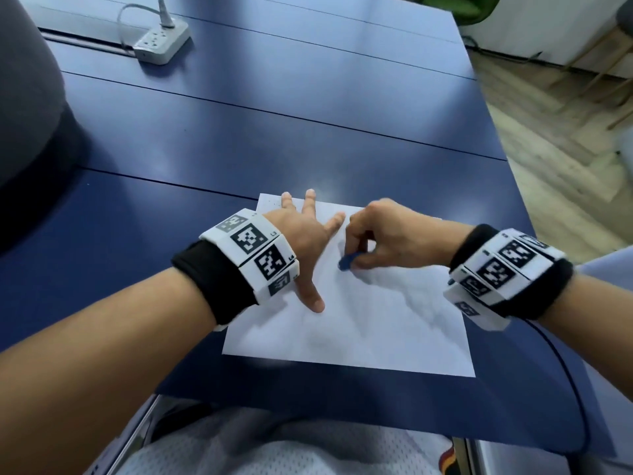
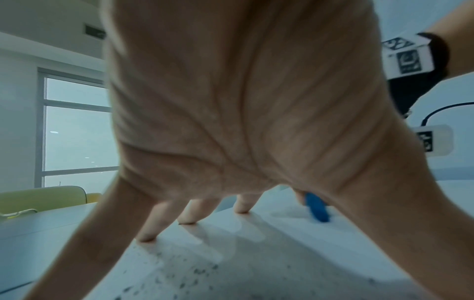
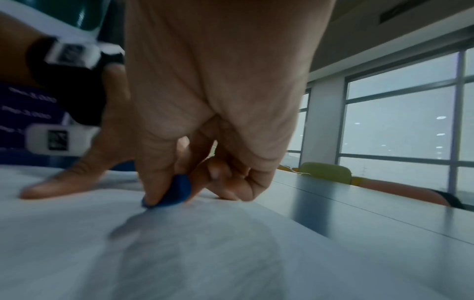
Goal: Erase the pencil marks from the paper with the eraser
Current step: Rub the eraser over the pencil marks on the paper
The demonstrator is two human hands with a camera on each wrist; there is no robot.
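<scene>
The head view looks forward and down from above onto the dark blue tabletop (image 1: pixel 308 132) and the white paper sheet (image 1: pixel 359 323), taking in both forearms. Each wrist view sits low and very near, under its own palm, facing along the fingers toward grey-framed windows (image 3: pixel 400 121). All three share the small blue eraser (image 1: pixel 346 262) (image 2: pixel 317 209) (image 3: pixel 177 190) and the paper.

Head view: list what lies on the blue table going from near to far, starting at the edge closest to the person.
paper → right hand pinching the blue eraser on the sheet, with the left hand spread flat beside it → bare blue table → white power strip
</scene>
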